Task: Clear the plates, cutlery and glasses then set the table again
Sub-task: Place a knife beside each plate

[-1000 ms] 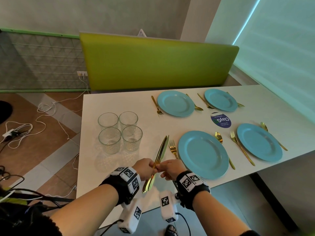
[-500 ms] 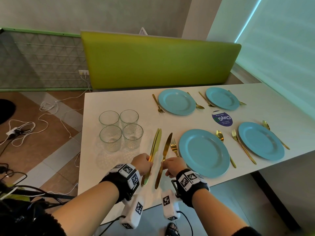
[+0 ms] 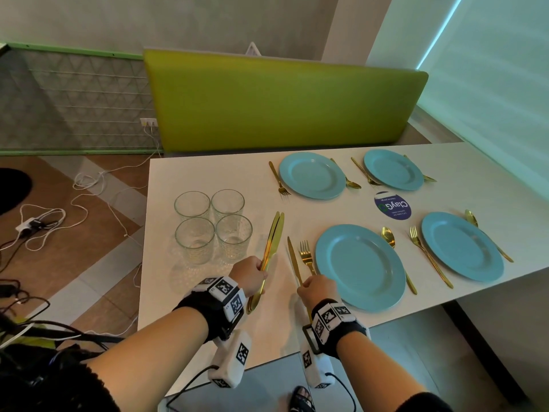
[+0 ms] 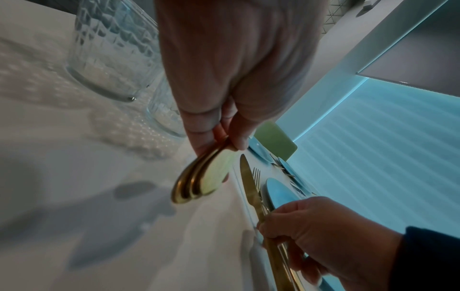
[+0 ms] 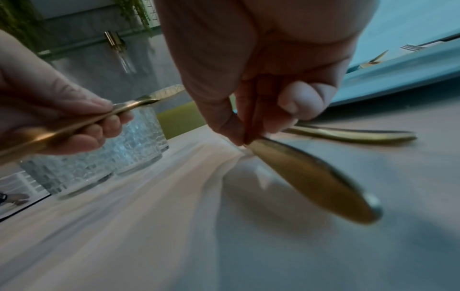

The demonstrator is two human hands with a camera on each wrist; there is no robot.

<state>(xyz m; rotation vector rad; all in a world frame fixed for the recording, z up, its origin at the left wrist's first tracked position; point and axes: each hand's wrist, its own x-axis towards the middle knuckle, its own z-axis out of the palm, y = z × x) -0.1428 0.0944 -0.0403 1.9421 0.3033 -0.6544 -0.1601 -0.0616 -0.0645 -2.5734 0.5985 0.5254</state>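
A second ago both hands met over one bundle of gold knives; now they have parted. The right hand [image 3: 316, 288] has drawn a single knife [image 3: 294, 261] out of the bundle and carried it right, so it lies just left of the fork [image 3: 306, 257] beside the near left plate [image 3: 359, 267] — blade pointing away from the person. In the right wrist view the fingers [image 5: 302, 102] pinch the handle, whose end looks slightly raised off the table [image 3: 214, 173]; whether the blade already rests flat I cannot tell.

The left hand [image 3: 248, 276] has stayed near the glasses [image 3: 212, 226], its grip clamped on the remaining knives [image 3: 271, 242], held together and tilted with their tips up and away. The left wrist view shows three handle ends stacked [image 4: 196, 185], which would match the three settings without a knife.

What this means: the re-setting half of the job is well along. Four blue plates are out, each with a fork and a spoon beside it, and the first knife is going down at the near left setting. The far left plate [image 3: 312, 175], far right plate [image 3: 393, 169] and near right plate [image 3: 462, 246] show no knife yet, and the four glasses stand clustered at the left of the table — not yet shared out.
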